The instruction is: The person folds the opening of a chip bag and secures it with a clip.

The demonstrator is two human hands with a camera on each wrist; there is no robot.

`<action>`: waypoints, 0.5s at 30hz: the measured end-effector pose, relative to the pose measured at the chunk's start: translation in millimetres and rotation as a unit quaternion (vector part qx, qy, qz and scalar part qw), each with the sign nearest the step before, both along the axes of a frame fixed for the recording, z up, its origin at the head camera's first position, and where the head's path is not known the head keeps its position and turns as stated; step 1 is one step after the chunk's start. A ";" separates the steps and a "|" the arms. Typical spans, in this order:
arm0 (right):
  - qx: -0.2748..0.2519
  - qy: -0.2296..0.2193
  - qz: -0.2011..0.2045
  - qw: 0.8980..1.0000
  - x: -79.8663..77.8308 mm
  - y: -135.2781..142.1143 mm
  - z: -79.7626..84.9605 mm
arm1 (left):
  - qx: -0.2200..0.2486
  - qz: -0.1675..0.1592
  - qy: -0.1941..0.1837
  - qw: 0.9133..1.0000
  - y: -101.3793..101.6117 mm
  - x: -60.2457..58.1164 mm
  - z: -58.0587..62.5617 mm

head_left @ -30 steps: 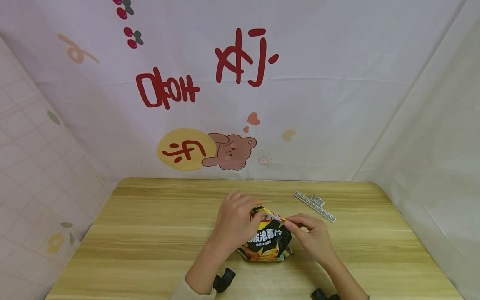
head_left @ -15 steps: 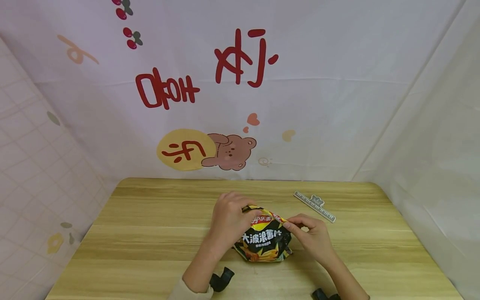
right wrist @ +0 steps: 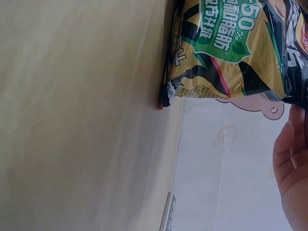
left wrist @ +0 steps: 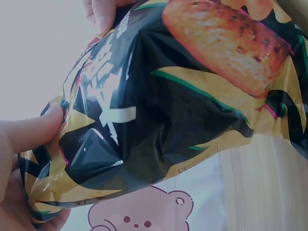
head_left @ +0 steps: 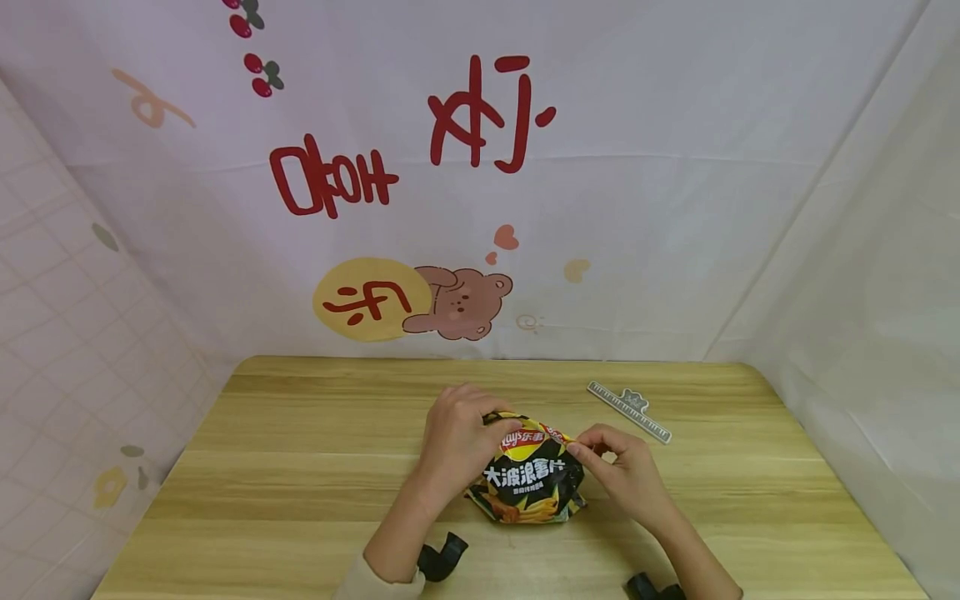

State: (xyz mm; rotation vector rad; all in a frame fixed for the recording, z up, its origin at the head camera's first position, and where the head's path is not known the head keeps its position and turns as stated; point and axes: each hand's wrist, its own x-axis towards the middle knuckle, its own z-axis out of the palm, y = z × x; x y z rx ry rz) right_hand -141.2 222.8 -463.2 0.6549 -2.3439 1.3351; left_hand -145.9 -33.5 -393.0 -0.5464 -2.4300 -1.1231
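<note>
"What's the setting?"
"One wooden table (head_left: 300, 458) before printed white cloth (head_left: 675, 208)."
"And the bag?"
"One chip bag (head_left: 528, 485), mid-table between two hands: left hand (head_left: 456, 437) and right hand (head_left: 621, 473) each pinch its top edge. Some left fingers are hidden behind it."
"Anything else?"
"One ruler-like clip (head_left: 630, 408) beyond; two black pieces (head_left: 442, 558) by the wrists, the right one cut off."

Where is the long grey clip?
In the head view, the clip lies on the table, toward the back right, beyond the right hand and apart from the chip bag.
</note>
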 end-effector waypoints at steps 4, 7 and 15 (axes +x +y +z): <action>0.001 -0.011 0.004 1.000 0.7 -0.8 3.0 | 0.000 -0.005 -0.015 1.000 -2.0 -0.1 0.3; 0.003 -0.030 0.008 1.000 1.0 0.8 5.0 | 0.000 -0.008 -0.024 1.000 -3.3 -0.2 0.5; 0.015 -0.058 0.015 0.998 1.9 10.4 9.1 | 0.004 -0.015 -0.036 0.999 -3.9 -0.3 0.9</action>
